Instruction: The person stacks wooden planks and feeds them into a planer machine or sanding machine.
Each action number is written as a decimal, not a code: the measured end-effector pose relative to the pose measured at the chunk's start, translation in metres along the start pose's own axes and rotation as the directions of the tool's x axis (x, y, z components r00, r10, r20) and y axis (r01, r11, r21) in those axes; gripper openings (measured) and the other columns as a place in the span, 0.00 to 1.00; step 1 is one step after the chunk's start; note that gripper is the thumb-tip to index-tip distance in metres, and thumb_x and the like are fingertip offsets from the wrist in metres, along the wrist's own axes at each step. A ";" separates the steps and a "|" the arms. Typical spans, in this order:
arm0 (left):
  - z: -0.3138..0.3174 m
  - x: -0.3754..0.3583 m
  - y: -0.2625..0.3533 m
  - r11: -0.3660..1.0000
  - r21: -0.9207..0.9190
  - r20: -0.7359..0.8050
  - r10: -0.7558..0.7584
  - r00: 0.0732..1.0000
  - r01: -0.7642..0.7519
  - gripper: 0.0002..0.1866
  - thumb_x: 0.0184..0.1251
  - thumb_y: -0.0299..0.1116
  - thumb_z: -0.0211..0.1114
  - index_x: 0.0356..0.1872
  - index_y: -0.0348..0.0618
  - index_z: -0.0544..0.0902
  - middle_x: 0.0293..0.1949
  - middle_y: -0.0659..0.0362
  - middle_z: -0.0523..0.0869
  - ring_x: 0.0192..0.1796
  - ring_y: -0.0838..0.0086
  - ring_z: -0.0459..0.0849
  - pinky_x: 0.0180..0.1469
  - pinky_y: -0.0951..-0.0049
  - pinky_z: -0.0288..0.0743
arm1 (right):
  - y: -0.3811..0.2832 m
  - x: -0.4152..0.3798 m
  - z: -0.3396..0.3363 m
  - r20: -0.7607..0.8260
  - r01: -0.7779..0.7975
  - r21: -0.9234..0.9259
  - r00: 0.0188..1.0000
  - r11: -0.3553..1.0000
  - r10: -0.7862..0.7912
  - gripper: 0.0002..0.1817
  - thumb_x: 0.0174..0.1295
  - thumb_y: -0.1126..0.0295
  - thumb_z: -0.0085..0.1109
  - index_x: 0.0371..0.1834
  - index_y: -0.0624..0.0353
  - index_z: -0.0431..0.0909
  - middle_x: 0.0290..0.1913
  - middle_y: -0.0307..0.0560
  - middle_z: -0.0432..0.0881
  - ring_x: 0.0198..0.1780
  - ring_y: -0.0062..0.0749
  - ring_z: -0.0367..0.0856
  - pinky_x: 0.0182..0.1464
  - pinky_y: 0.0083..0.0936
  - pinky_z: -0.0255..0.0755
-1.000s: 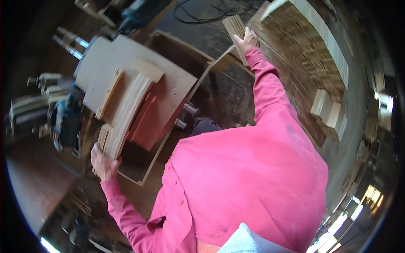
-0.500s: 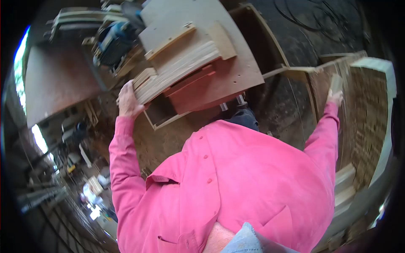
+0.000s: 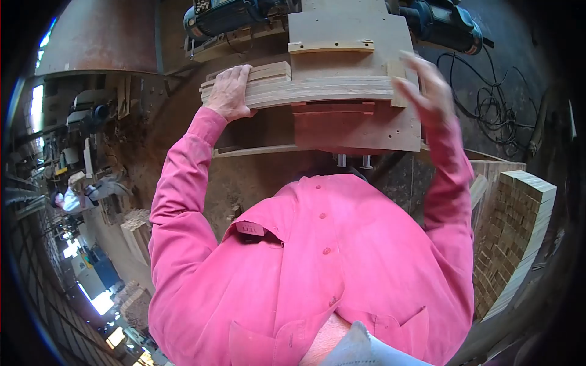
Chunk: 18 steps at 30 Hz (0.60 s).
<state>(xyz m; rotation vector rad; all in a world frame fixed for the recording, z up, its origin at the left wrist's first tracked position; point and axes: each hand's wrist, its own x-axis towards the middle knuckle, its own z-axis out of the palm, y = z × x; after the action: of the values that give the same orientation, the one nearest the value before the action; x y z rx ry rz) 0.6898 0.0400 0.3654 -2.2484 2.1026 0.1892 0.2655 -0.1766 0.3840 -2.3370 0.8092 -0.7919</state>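
Note:
A stack of long pale wooden strips lies across the flat machine table. My left hand is closed over the left end of the strips, thumb on the near side. Shorter wooden pieces lie along the far side of the strips, partly under that hand. At the right end, my right hand is raised, slightly blurred, with thumb and fingers apart and nothing visible in it. It is beside a small upright-grained wooden block. A wooden fence strip is fixed farther back.
Blue motors stand at the back on both sides. Black cable coils on the floor at right. A tall stack of wood pieces rises at my right, near a loose wooden piece. Another person is far left.
My right hand has left the wooden piece at the right and come to the strips' right end. The view has turned; my left hand stays on the strips.

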 end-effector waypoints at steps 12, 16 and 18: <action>0.004 -0.005 -0.007 1.000 -0.010 -0.044 0.020 0.999 -0.020 0.59 0.36 0.43 0.89 0.75 0.37 0.67 0.69 0.46 0.76 0.74 0.51 0.73 0.77 0.54 0.64 | -0.067 0.189 0.296 0.946 -0.052 0.194 0.276 0.980 -0.172 0.51 0.54 0.38 0.80 0.76 0.60 0.75 0.64 0.53 0.87 0.66 0.42 0.82 0.65 0.33 0.76; 0.006 -0.008 -0.009 1.000 -0.012 0.011 0.002 1.000 -0.002 0.60 0.37 0.43 0.88 0.77 0.37 0.65 0.69 0.48 0.76 0.73 0.53 0.74 0.76 0.55 0.64 | -0.104 0.194 0.254 0.980 -0.208 0.126 0.180 0.970 -0.088 0.42 0.53 0.45 0.82 0.67 0.59 0.82 0.52 0.45 0.90 0.53 0.35 0.86 0.58 0.31 0.78; 0.009 -0.009 -0.011 1.000 0.003 -0.041 0.019 0.999 -0.019 0.61 0.37 0.43 0.88 0.77 0.36 0.65 0.68 0.49 0.77 0.73 0.54 0.73 0.76 0.54 0.64 | -0.096 0.195 0.263 0.975 -0.127 0.045 0.220 0.991 -0.016 0.39 0.52 0.46 0.83 0.62 0.59 0.84 0.48 0.42 0.90 0.48 0.32 0.87 0.55 0.31 0.79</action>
<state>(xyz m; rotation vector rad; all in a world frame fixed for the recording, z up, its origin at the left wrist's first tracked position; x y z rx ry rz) 0.7002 0.0509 0.3566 -2.2511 2.1432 0.1424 0.6033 -0.1677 0.3337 -2.0514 0.1974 0.7493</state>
